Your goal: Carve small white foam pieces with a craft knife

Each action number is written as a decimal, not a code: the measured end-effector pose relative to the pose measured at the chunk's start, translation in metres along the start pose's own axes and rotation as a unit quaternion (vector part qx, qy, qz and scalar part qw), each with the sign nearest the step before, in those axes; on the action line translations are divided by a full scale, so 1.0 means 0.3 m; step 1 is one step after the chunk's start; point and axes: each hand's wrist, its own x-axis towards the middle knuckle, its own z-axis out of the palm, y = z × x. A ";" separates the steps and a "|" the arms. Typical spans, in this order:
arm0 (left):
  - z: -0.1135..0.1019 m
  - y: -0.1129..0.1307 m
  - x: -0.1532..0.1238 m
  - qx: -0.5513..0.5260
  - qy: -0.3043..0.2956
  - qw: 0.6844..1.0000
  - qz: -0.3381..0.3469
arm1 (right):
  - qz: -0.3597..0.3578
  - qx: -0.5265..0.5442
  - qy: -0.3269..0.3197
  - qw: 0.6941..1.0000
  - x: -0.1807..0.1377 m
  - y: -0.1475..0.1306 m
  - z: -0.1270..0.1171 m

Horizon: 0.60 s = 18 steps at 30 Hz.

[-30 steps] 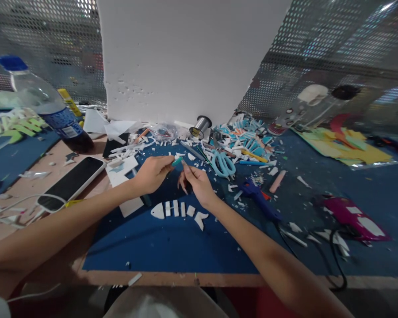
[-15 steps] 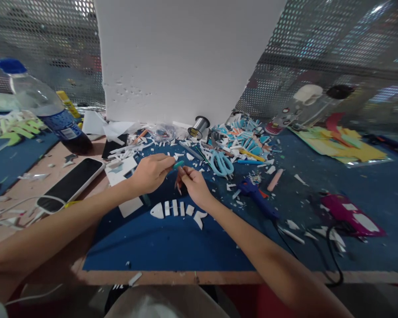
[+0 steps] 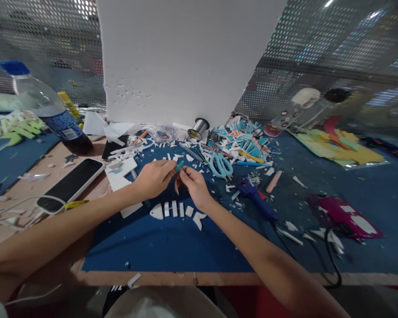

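Note:
My left hand (image 3: pixel 155 177) is closed, its fingertips pinching a small teal-green piece (image 3: pixel 179 166). Just to the right, my right hand (image 3: pixel 195 187) has its thumb and forefinger pressed together against the lower end of that piece; anything else within this pinch is too small to make out. Below both hands, white foam pieces lie in a row shaped like a fish skeleton: a head (image 3: pixel 157 211) with an eye hole, several rib strips (image 3: pixel 174 209) and a forked tail (image 3: pixel 199 220). They rest on the blue mat (image 3: pixel 172 247).
Light-blue scissors (image 3: pixel 220 164), a wire spool (image 3: pixel 199 128) and a heap of foam scraps (image 3: pixel 242 137) lie behind my hands. A blue glue gun (image 3: pixel 258 201) and magenta device (image 3: pixel 350 214) are on the right. A phone (image 3: pixel 71 185) and cola bottle (image 3: pixel 61 119) stand left.
The teal piece has turned to a steeper slant between my fingertips, and my two hands have come slightly closer together. The fish-shaped row stays as it was.

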 end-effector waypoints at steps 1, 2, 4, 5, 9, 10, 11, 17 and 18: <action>0.002 0.003 -0.001 0.001 -0.002 1.000 -0.007 | -0.005 0.000 -0.001 1.000 0.000 -0.001 0.001; 0.003 0.004 -0.001 0.001 -0.006 1.000 -0.013 | -0.012 -0.004 0.002 1.000 0.001 -0.002 0.001; 0.000 -0.001 0.003 0.001 -0.016 0.999 -0.027 | -0.026 -0.020 0.017 0.999 0.003 -0.005 0.001; -0.004 -0.009 0.007 0.005 -0.024 0.999 -0.037 | -0.035 -0.029 0.029 0.999 0.004 -0.007 0.000; -0.022 -0.090 0.040 0.110 -0.084 0.985 -0.099 | -0.088 -0.066 0.106 0.988 0.008 -0.016 0.002; -0.026 -0.121 0.052 0.158 -0.102 0.977 -0.105 | -0.099 -0.072 0.123 0.985 0.009 -0.017 0.003; -0.029 -0.153 0.064 0.175 -0.105 0.973 -0.107 | -0.106 -0.076 0.135 0.982 0.009 -0.016 0.005; 0.002 -0.301 0.139 0.238 -0.154 0.957 -0.059 | -0.079 -0.076 0.131 0.985 0.009 -0.001 0.002; 0.014 -0.315 0.148 0.244 -0.160 0.956 -0.039 | -0.077 -0.076 0.133 0.985 0.011 0.001 -0.002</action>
